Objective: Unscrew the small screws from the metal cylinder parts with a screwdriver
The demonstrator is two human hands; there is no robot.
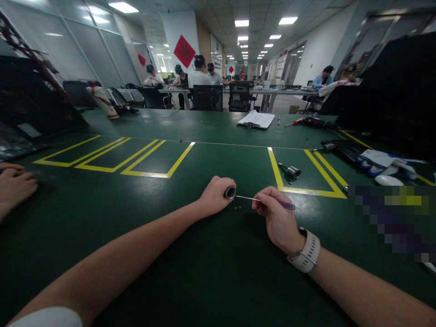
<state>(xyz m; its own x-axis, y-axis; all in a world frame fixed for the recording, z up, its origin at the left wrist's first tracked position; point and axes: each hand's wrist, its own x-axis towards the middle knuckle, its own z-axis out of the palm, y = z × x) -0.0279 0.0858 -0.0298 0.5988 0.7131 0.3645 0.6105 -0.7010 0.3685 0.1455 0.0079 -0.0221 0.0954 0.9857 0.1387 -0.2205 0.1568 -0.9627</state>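
Gripping a metal cup (230, 193) in curled fingers, the left hand (218, 193) sits near the middle of the head view, the cup's round mouth facing the wearer. Take that cup as the clock's centre, with 12 toward the far edge of the green table (204, 272). At 3 o'clock the right hand (275, 211) pinches a thin tool (248, 198) between thumb and fingers; its purple handle lies along the hand and its slender shaft points at the cup. The tip is right at the rim, but I cannot tell whether it touches. A pale watch (308, 252) circles the right wrist.

Two small rings (237, 208) lie on the table at about 5 o'clock, just below the left hand. Toward 2 o'clock, inside a yellow tape frame (309, 193), rests a second metal part (291, 171) on its side, with a tiny ring (290, 182) beside it. A clipboard (255, 119) with paper lies at 1 o'clock. Between 2 and 3, farther out, are a glove (384, 161) and a white mouse (389, 180). Another person's hand (17, 184) is at 9 o'clock, well apart.
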